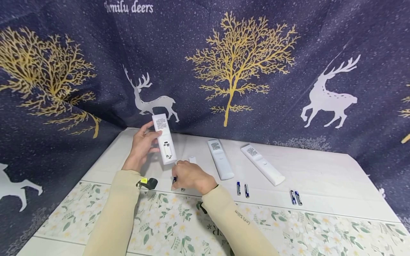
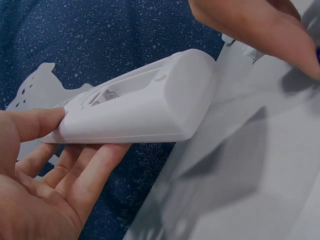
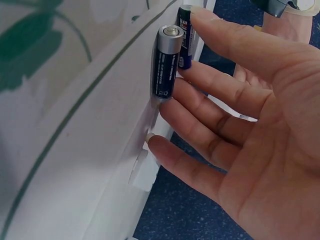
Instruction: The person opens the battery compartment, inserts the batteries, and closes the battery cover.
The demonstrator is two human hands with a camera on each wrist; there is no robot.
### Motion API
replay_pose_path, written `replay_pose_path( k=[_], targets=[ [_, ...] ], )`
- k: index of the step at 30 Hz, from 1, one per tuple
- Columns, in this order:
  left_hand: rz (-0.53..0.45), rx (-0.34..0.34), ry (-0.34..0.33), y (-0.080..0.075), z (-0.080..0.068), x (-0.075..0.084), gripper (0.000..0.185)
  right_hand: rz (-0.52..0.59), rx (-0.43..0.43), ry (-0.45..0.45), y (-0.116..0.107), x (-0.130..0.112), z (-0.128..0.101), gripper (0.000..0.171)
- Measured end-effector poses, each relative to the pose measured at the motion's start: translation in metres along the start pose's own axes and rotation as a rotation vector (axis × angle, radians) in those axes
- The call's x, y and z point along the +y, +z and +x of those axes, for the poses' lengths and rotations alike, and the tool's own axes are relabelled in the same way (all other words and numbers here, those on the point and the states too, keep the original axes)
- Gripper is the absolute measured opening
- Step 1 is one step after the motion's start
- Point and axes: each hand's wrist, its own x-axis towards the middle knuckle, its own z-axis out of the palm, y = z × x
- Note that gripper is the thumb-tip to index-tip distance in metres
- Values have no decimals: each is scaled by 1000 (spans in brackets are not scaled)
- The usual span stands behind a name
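Above the bench's (image 1: pixel 314 170) far-left part, left hand (image 1: pixel 141 147) grips a white remote (image 1: pixel 164 138) by its long edges, back up, battery bay open. Remote looks light, stiff, smooth plastic; prob. slippery, so best held mid-body. Right hand (image 1: pixel 192 176), fingers relaxed, touches two AA batteries (image 3: pixel 167 62) lying on the bench; small, hard, apt to roll. Two more remotes (image 1: pixel 221 158) w/ battery pairs (image 1: pixel 242 188) lie to the right.

The scene is viewed by the head camera from above and behind the arms, facing forward and down over the whole bench (image 1: pixel 320 167) toward the curtain (image 1: pixel 243 71). The remote (image 2: pixel 145 102) is seen by the left wrist camera at very close range, from below the palm. Two batteries (image 3: pixel 167 62) on the bench are seen by the right wrist camera, very near. The remote (image 1: pixel 164 138) is shared by the head and left wrist views.
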Motion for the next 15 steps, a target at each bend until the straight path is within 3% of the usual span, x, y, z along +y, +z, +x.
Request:
replay_pose_path(
  k=[8, 15],
  targets=[
    [-6, 4, 6, 0, 0, 1, 69, 113, 9, -19, 0, -3, 2, 38],
    [-17, 5, 2, -1, -1, 1, 69, 173, 26, -78, 0, -3, 2, 28]
  ],
)
